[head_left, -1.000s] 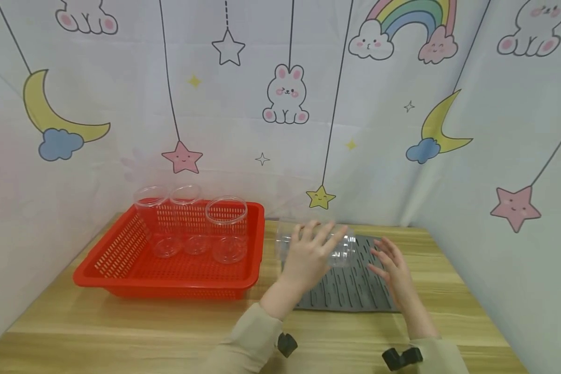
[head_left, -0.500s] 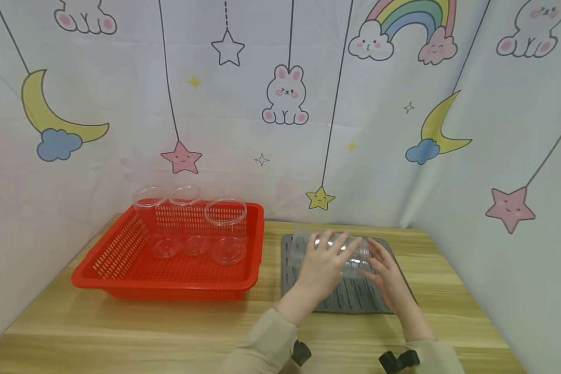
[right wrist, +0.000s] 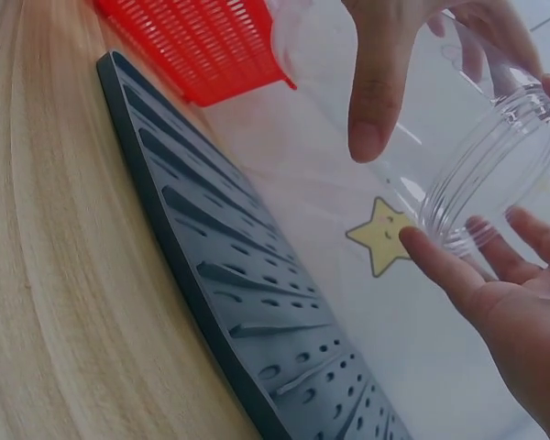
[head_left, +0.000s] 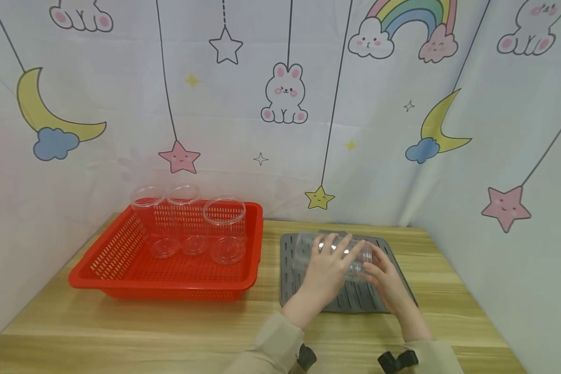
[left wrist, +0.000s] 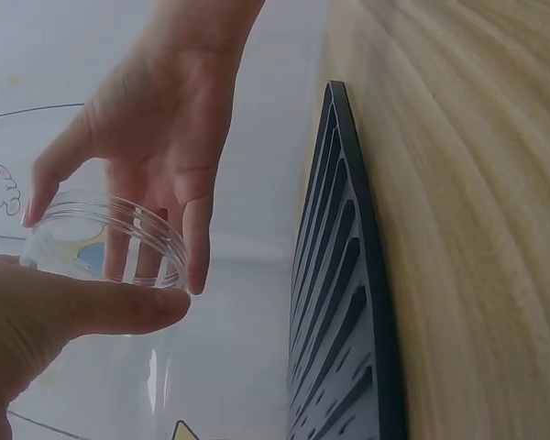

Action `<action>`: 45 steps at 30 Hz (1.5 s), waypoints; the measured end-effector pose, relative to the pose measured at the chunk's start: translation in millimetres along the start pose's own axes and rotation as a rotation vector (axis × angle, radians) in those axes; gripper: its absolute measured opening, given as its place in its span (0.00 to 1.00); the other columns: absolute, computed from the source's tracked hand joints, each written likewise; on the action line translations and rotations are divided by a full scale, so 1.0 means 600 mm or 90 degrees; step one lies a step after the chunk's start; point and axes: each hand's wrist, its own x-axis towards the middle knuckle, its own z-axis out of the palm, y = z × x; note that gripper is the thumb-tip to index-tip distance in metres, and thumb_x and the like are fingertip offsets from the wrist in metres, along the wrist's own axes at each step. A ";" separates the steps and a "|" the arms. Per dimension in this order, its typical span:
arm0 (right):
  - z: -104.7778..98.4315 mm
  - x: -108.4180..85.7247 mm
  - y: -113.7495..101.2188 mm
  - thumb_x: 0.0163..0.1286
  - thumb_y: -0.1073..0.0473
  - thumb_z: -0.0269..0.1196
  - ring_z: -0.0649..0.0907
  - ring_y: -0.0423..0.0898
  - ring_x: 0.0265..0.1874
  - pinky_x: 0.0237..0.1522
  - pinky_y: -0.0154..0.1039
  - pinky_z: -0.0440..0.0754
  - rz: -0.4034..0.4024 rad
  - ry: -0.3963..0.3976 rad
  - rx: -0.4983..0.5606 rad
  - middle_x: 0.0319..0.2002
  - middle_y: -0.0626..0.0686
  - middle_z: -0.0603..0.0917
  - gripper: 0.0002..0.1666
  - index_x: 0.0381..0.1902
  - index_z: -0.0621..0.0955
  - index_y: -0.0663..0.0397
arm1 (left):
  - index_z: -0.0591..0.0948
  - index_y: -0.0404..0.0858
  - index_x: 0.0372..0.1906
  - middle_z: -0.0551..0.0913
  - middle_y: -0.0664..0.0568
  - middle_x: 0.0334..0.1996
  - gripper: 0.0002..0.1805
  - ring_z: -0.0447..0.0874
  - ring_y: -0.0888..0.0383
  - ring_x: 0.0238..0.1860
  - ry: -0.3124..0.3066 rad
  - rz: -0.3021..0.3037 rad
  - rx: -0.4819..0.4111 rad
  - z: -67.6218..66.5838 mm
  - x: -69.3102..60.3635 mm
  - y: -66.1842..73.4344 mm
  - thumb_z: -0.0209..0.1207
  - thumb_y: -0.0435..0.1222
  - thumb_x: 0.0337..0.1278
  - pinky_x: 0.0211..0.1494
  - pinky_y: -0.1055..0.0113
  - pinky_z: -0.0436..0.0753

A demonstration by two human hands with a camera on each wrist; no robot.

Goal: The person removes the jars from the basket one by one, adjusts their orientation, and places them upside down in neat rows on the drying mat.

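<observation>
A clear jar (head_left: 306, 252) lies on its side in the air above the grey ridged mat (head_left: 287, 283). My left hand (head_left: 324, 272) grips it from above, fingers spread over its wall; in the right wrist view the left thumb (right wrist: 378, 110) is along the near side. At the jar's threaded mouth (right wrist: 481, 170), my right hand (head_left: 390, 280) holds the rim with its fingertips. The left wrist view shows the right hand's fingers (left wrist: 197, 229) around the threaded rim (left wrist: 119, 215), its palm facing the opening.
A red perforated basket (head_left: 168, 284) stands on the wooden table (head_left: 168, 332) to the left, with three clear jars upright in it, one (head_left: 224, 228) near its right side. A patterned cloth (head_left: 243, 104) hangs behind the table.
The jar has moved right and slightly down in the left hand, now over the mat. My right hand, apart from it a second ago, has come to its mouth and taken hold.
</observation>
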 end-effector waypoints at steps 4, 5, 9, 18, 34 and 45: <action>0.002 -0.001 0.001 0.75 0.60 0.50 0.76 0.31 0.54 0.53 0.31 0.81 -0.009 0.011 -0.007 0.65 0.47 0.66 0.37 0.75 0.50 0.67 | 0.63 0.56 0.73 0.71 0.57 0.68 0.56 0.68 0.52 0.66 -0.035 -0.005 -0.017 0.002 -0.003 0.001 0.78 0.55 0.31 0.67 0.52 0.72; 0.002 -0.001 0.002 0.75 0.60 0.50 0.76 0.32 0.55 0.53 0.31 0.81 -0.011 0.011 -0.009 0.64 0.42 0.68 0.37 0.75 0.51 0.67 | 0.62 0.55 0.74 0.69 0.56 0.69 0.59 0.66 0.51 0.67 -0.051 -0.009 -0.031 0.001 -0.003 0.001 0.78 0.56 0.28 0.69 0.51 0.71; -0.001 -0.001 0.003 0.75 0.60 0.49 0.77 0.33 0.55 0.54 0.32 0.80 -0.024 0.003 0.001 0.60 0.37 0.70 0.36 0.74 0.50 0.68 | 0.58 0.53 0.76 0.66 0.55 0.72 0.67 0.61 0.48 0.73 -0.102 -0.056 -0.135 -0.005 0.002 -0.005 0.75 0.62 0.20 0.75 0.43 0.60; -0.013 0.000 0.004 0.76 0.61 0.48 0.76 0.34 0.55 0.54 0.30 0.81 -0.043 0.038 0.019 0.59 0.43 0.70 0.35 0.74 0.50 0.69 | 0.62 0.48 0.74 0.63 0.52 0.74 0.62 0.53 0.46 0.77 0.024 -0.284 -0.531 -0.014 0.020 -0.049 0.79 0.54 0.26 0.75 0.36 0.51; -0.014 0.002 -0.002 0.75 0.63 0.45 0.76 0.40 0.57 0.52 0.34 0.83 -0.098 0.111 0.110 0.57 0.42 0.73 0.19 0.61 0.67 0.44 | 0.34 0.46 0.78 0.39 0.43 0.79 0.63 0.36 0.42 0.79 0.242 -0.743 -1.255 0.031 -0.002 -0.044 0.70 0.39 0.52 0.79 0.43 0.42; -0.012 0.005 -0.002 0.76 0.61 0.44 0.76 0.38 0.56 0.52 0.35 0.83 -0.110 0.090 0.100 0.60 0.44 0.70 0.21 0.64 0.67 0.44 | 0.29 0.38 0.77 0.30 0.37 0.78 0.78 0.30 0.42 0.79 0.189 -0.720 -1.592 0.047 -0.011 -0.014 0.76 0.56 0.35 0.81 0.55 0.38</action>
